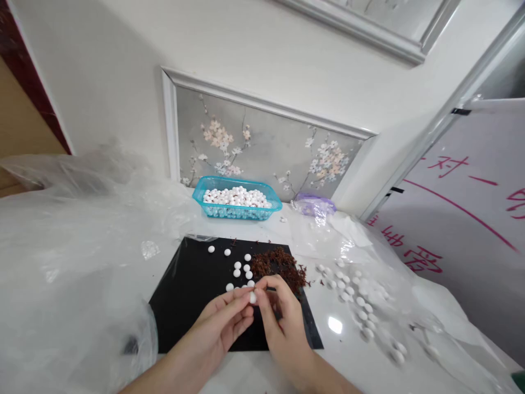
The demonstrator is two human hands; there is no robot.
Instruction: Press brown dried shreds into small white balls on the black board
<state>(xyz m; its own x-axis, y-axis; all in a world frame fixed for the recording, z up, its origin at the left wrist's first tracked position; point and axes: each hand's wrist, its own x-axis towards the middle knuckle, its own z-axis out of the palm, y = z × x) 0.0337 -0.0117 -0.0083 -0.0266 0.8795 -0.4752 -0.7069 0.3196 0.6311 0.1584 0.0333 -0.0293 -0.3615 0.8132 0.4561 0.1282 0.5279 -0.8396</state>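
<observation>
Head view: the left hand (223, 320) and right hand (281, 323) pinch one white bead (252, 297) between their fingertips, held over a black mat (180, 323), seemingly to catch drops. Loose beads (237, 272) and reddish-brown shreds (279, 268) lie within reach; a turquoise basket (217, 181) sits farther back on the counter (336, 350).

Beads (238, 271) on a mat (184, 323); basket (213, 181) behind it; more beads (348, 290) rightward
</observation>
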